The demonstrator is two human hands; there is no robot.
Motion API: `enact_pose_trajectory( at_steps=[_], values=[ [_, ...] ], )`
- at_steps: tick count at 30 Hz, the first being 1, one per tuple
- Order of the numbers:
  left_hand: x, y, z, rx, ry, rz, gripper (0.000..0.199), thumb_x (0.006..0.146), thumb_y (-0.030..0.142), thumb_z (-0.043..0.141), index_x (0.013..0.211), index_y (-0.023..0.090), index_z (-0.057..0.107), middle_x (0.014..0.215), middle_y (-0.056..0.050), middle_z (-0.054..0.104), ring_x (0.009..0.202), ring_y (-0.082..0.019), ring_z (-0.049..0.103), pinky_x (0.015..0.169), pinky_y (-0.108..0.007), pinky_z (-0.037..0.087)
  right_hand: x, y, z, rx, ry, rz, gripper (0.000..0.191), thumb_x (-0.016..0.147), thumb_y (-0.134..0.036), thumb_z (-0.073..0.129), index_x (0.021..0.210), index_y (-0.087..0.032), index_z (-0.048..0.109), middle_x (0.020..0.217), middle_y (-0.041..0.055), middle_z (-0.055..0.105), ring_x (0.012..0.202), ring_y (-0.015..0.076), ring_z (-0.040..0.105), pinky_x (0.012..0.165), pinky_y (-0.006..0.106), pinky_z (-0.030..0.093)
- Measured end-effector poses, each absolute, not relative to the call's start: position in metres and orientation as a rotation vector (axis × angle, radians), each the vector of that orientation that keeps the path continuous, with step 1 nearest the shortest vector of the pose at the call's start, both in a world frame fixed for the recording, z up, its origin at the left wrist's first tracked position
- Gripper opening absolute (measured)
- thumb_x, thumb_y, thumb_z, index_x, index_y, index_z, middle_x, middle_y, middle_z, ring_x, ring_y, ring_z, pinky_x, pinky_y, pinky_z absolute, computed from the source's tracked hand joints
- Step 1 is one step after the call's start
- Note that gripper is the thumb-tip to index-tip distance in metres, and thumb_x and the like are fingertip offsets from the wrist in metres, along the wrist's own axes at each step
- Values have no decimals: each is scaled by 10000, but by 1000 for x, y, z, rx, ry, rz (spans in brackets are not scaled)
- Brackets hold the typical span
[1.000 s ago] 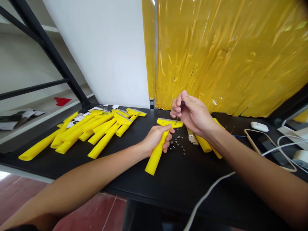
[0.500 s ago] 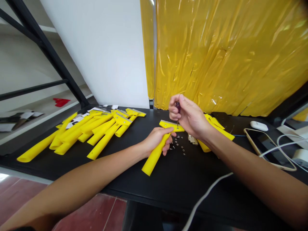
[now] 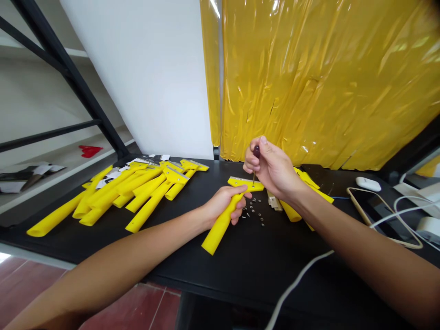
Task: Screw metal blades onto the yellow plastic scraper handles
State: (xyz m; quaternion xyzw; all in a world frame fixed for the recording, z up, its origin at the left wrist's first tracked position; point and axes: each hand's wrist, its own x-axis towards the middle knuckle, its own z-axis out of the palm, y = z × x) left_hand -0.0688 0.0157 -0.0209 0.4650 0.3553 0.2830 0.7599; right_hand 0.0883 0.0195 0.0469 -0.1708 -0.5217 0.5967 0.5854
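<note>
My left hand (image 3: pixel 227 201) is closed around the neck of a yellow scraper (image 3: pixel 220 227), its hollow handle pointing toward me and its wide head facing away. A metal blade strip runs along the head's far edge. Above the head, my right hand (image 3: pixel 271 165) grips a screwdriver (image 3: pixel 256 151) with a dark handle. Its thin shaft points down and meets the right side of the head, at a screw. On the black table just right of the scraper lie several small screws and nuts (image 3: pixel 252 208).
Several yellow scrapers (image 3: pixel 137 185) lie piled at the left. More yellow pieces (image 3: pixel 292 211) and a small stack of metal plates (image 3: pixel 274 201) are partly behind my right arm. At the right are a phone (image 3: pixel 381 215), a white earphone case (image 3: pixel 368 184) and white cables (image 3: pixel 299 279).
The view has shifted slightly. My right hand has turned a little with the screwdriver, whose tip stays on the scraper's head. My left hand keeps its hold.
</note>
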Motion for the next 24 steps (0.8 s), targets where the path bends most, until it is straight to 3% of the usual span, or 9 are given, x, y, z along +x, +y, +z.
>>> enact_pose_trajectory(
  at_steps=[9,14,19,24],
  values=[
    [-69,16,-21,1009,778,615,292,992,430,583,954,145,634,554,80,465,344,-83,392,330,-210,412,88,20,44,-388,-1282,1342,374,941,-539,695,820,-192,626,697,-27,488,620,109,432,643,275,433],
    [-68,15,-20,1019,770,602,281,990,416,583,960,141,635,539,86,445,339,-86,395,331,-212,419,91,22,45,-347,-1226,1351,314,921,-501,739,877,-224,597,664,-58,427,576,102,351,592,251,393],
    [-69,16,-20,1022,766,584,296,1003,426,575,971,139,642,550,82,465,333,-82,399,327,-216,421,93,23,43,-354,-1308,1357,309,975,-471,673,863,-183,657,740,-8,523,640,111,446,671,278,451],
    [-69,14,-21,1033,779,589,296,994,431,586,968,142,644,562,74,480,345,-85,410,328,-220,427,93,24,43,-341,-1236,1394,286,942,-466,721,874,-207,622,696,-42,468,578,96,369,609,255,415]
  ],
)
